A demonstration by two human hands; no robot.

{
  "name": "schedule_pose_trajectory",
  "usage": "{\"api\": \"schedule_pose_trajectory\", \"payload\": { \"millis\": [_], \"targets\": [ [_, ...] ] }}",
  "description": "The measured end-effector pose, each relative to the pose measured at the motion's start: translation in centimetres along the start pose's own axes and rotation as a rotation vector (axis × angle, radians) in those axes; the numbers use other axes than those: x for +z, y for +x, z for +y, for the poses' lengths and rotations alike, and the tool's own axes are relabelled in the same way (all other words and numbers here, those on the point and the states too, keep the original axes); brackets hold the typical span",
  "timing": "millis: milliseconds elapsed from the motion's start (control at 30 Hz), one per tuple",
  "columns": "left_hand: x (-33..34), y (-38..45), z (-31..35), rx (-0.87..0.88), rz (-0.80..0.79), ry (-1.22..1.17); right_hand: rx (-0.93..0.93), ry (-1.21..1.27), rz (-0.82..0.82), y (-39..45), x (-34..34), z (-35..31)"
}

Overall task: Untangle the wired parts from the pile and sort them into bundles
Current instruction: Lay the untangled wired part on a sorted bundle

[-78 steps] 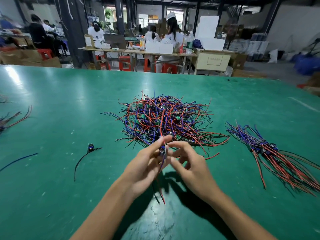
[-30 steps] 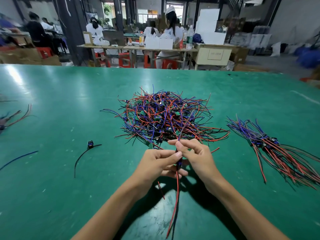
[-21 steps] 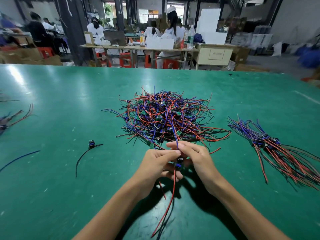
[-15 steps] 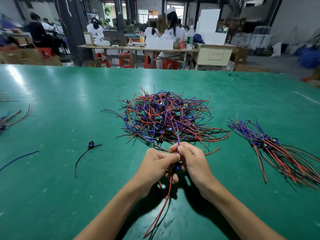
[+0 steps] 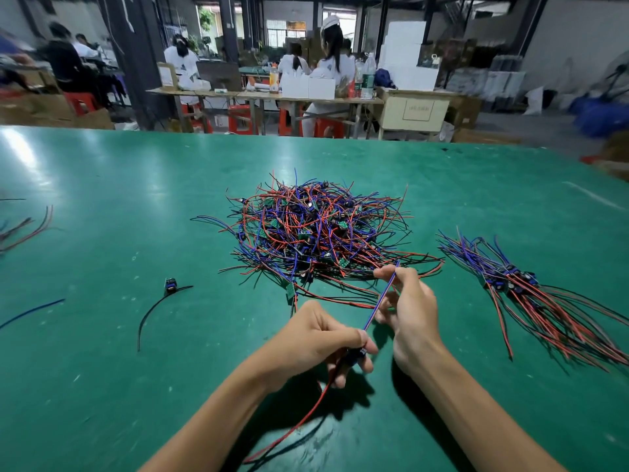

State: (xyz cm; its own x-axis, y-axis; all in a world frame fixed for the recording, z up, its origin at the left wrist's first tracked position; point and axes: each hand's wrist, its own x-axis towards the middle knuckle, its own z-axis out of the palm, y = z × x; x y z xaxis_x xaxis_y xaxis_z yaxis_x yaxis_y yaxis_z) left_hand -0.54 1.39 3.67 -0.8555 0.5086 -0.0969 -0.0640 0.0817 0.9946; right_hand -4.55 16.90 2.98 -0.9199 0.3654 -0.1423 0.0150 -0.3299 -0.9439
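at the far left edge of the green desk, a few loose red and dark wire ends are lying, and below them a single blue wire is lying on its own. further right, a lone part with a long black lead is sitting well apart from everything else, its lead curving down toward the near edge.

the left hand is hovering over the near middle of the desk, its fingers curling round a small dark wired part; this grip is closing tight on the part's body, with the thumb on top. a red lead is hanging from that part and trailing down toward the near edge. a blue lead is running up and to the right from the same part, drawn straight between the two hands.

beyond the hands, the tangled pile of red, blue and black wires with small green boards is sitting in the middle of the desk.

the right hand is holding just beside the pile's near edge, its thumb and forefinger pinching the far end of the blue lead while the other fingers are curling loosely below.

at the right, the sorted bundle is lying near the desk's edge, its parts gathered together and its red wires fanning out to the lower right.
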Motion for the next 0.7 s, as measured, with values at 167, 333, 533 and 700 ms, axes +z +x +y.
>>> {"api": "schedule_pose_trajectory", "payload": {
  "millis": [167,333,533,700],
  "targets": [
    [-1.0,-0.2,-0.2,0.024,0.089,-0.081,0.117,0.241,-0.306,0.5,-0.9,-0.7],
    [-1.9,0.3,-0.4,0.080,0.154,-0.169,-0.178,-0.189,-0.633,0.1,-1.4,-0.6],
    [-2.6,0.3,-0.7,0.116,0.179,-0.192,-0.202,-0.168,-0.475,0.5,-1.5,-0.6],
    [-2.7,0.6,-1.0,0.136,0.385,-0.031,-0.138,-0.122,-0.422,0.8,-1.3,-0.5]
  ]
}}
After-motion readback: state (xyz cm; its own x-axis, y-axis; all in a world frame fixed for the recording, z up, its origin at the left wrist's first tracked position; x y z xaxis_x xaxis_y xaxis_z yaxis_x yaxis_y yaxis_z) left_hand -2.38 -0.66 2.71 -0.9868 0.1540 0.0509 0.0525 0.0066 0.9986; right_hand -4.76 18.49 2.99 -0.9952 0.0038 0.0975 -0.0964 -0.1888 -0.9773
